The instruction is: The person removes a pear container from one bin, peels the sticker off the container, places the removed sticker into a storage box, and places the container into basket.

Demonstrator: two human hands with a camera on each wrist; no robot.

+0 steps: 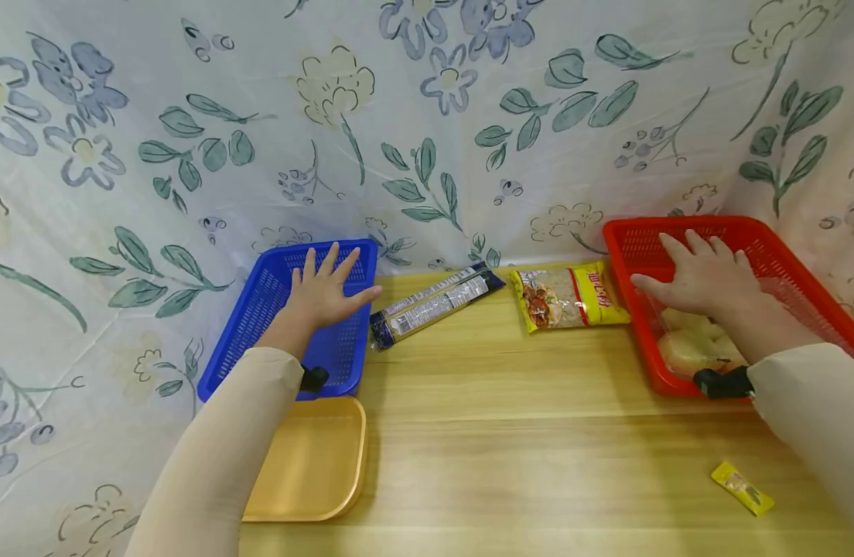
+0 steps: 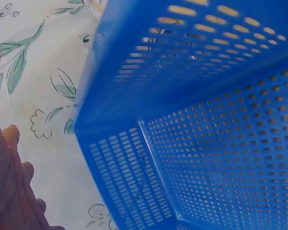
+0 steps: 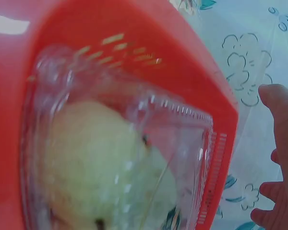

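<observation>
Fingers spread, my left hand [image 1: 324, 294] hovers over the blue plastic basket [image 1: 260, 309], whose perforated inside holds nothing in the left wrist view. On the other side, my right hand [image 1: 708, 278] is held with fingers spread above the red basket [image 1: 803, 232]. Inside that basket lies a clear plastic clamshell [image 3: 177, 120] with pale round fruit [image 3: 93, 148] in it, partly hidden by my right forearm in the head view. Neither hand holds anything.
Between the baskets lie a long dark-ended packet [image 1: 434, 304] and a yellow bag [image 1: 569, 296] with a food picture. A gold tray [image 1: 315, 464] sits in front of the blue basket. One small yellow sachet [image 1: 742, 488] lies at the front right. Floral cloth [image 1: 427, 155] hangs behind.
</observation>
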